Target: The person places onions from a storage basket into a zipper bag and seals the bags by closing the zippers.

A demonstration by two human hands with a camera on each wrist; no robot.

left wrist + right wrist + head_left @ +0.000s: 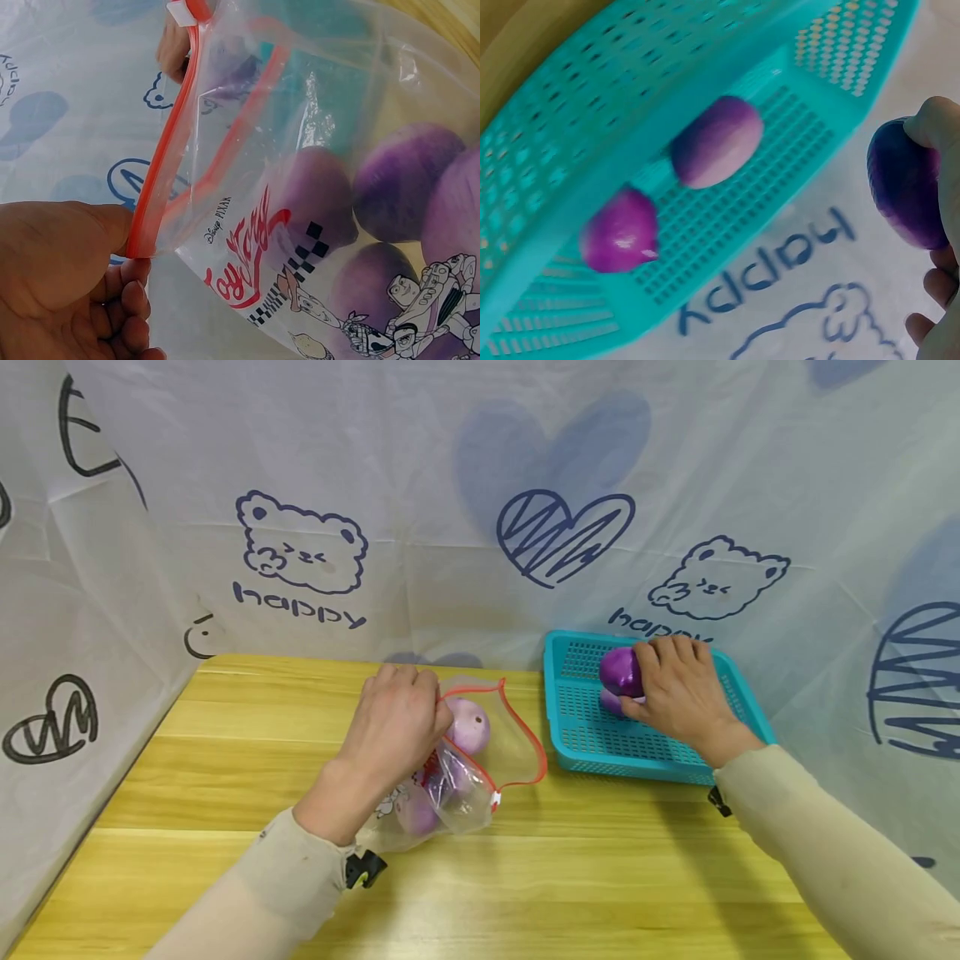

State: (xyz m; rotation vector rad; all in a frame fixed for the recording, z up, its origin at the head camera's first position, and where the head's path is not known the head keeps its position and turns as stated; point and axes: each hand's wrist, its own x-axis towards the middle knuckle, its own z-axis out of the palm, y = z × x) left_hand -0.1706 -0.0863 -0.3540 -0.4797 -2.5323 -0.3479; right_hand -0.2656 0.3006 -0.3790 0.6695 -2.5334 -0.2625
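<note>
My left hand [397,718] pinches the red zip edge of a clear zip bag [262,247] between thumb and fingers. The bag's mouth gapes towards the right; a white slider sits on the zip, and Toy Story lettering is printed on the front. Several purple, rounded, fruit-like pieces [409,180] lie inside. Over the turquoise basket [637,764], my right hand [678,689] grips a dark purple egg-shaped piece [904,187], raised above the basket's rim. Two more pieces lie on the basket floor: a pale purple oval one [720,142] and a magenta one [622,231] with a pointed tip.
Both the bag and the basket rest on a yellow wood-grain table [540,877]. Close behind the table hangs a white cloth [420,460] printed with bears and hearts; more of it hangs at both sides. The basket stands near the table's back right edge.
</note>
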